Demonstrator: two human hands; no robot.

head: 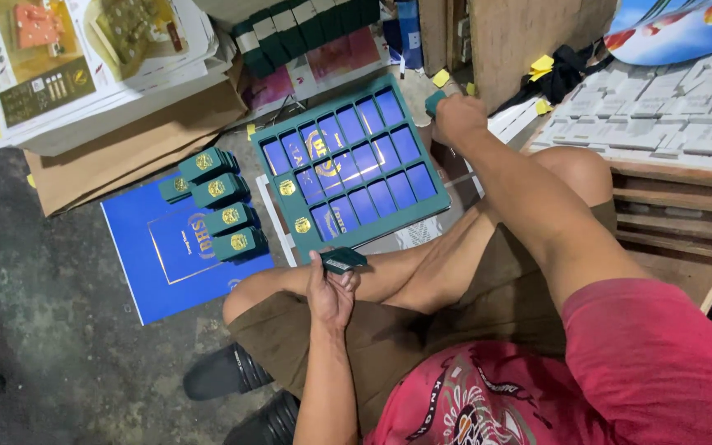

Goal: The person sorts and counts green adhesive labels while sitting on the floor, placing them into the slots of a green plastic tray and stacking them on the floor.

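Observation:
I sit on the floor with a dark green die-cut card sheet (286, 144) lying in front of my knees, its several rectangular windows showing blue beneath. My left hand (330, 292) holds a small stack of dark green cards (342, 261) at the sheet's near edge. My right hand (457, 115) is closed on a small green piece (434, 101) at the sheet's far right corner. Fanned piles of green cards with gold emblems (218, 206) lie to the left on a blue printed sheet (166, 259).
Stacks of printed sheets (67, 58) and brown cardboard (125, 156) lie at the far left. More green card bundles (298, 29) stand at the top. Grey die-cut sheets (669, 107) rest on a wooden pallet (677, 231) at right. Black sandals (228, 371) lie near my legs.

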